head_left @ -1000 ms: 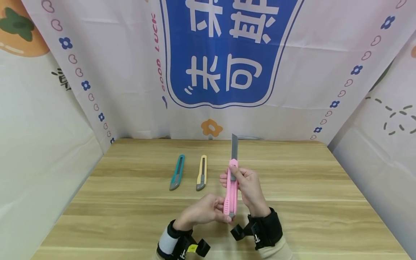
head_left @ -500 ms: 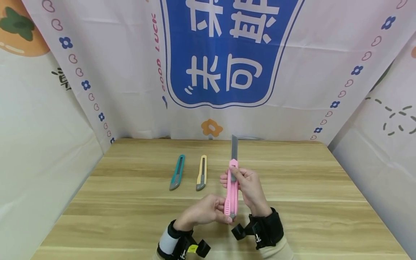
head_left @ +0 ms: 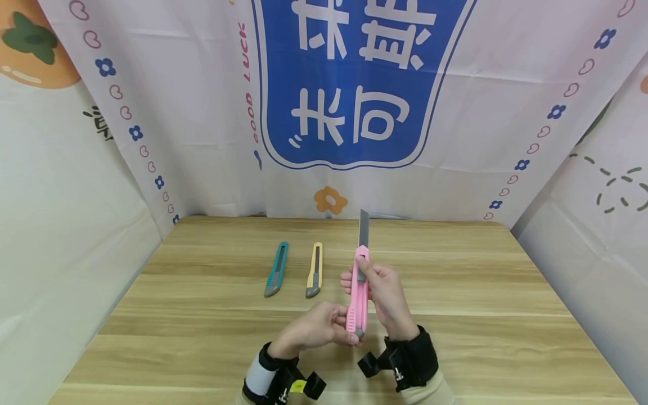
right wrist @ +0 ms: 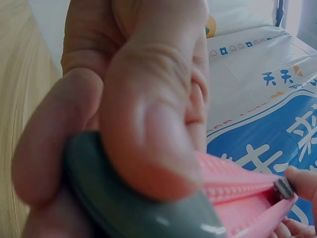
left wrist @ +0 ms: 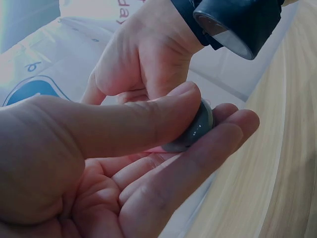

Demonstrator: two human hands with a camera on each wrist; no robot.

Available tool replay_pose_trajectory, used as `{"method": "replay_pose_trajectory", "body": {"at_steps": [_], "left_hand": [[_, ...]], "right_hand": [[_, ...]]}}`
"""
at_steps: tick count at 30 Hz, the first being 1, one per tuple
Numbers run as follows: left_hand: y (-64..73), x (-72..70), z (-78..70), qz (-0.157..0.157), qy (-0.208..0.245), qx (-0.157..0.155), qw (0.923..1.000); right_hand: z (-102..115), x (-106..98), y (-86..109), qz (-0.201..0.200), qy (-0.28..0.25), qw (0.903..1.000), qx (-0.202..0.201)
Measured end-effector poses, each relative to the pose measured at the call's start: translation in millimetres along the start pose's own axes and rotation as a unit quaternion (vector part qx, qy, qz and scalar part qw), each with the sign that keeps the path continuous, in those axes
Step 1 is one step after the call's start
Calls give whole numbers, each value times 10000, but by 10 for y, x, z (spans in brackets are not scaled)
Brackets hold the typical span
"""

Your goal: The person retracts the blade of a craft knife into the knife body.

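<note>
A pink utility knife (head_left: 358, 309) is held above the table, its wide grey blade (head_left: 364, 229) extended and pointing away from me. My left hand (head_left: 320, 326) pinches the grey end cap (left wrist: 197, 130) between thumb and fingers. Higher up, my right hand (head_left: 391, 295) grips the pink body from the right, its thumb on the slider (right wrist: 284, 188). Part of the knife is hidden behind the fingers in the left wrist view. A yellow utility knife (head_left: 314, 271) and a teal one (head_left: 276, 270) lie on the table to the left, blades not extended.
Under the hands is a wood-grain table (head_left: 486, 315). A white printed cloth (head_left: 217, 157) with a blue panel hangs at its back edge, close to the blade tip. Pale cloth also hangs at both sides. Each wrist wears a black camera mount (head_left: 412, 357).
Both hands and the pink utility knife have shifted very slightly left. The grips look the same, and the other two knives lie still.
</note>
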State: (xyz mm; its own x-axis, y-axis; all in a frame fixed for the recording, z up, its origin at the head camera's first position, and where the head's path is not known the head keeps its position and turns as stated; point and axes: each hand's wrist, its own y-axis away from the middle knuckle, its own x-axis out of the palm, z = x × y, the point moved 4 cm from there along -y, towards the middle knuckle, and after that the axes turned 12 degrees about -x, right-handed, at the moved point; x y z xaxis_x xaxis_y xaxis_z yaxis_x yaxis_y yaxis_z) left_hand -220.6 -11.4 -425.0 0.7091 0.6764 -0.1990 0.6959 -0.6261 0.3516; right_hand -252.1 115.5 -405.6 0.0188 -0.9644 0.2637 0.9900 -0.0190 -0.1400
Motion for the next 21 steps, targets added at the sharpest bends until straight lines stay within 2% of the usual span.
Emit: {"method": "replay_pose_trajectory", "body": {"at_steps": [3, 9, 16, 21], "left_hand": [[-2, 1, 7, -1, -1, 13, 10000], [-6, 11, 20, 84, 36, 89, 9999], [6, 3, 17, 108, 67, 42, 9999], [-4, -5, 17, 132, 62, 55, 9999]], "right_hand": [[1, 10, 0, -23, -61, 9999, -117], [31, 28, 2, 192, -50, 9989, -426], [49, 44, 8, 349, -116, 9979, -531], [39, 41, 8, 268, -58, 9986, -449]]}}
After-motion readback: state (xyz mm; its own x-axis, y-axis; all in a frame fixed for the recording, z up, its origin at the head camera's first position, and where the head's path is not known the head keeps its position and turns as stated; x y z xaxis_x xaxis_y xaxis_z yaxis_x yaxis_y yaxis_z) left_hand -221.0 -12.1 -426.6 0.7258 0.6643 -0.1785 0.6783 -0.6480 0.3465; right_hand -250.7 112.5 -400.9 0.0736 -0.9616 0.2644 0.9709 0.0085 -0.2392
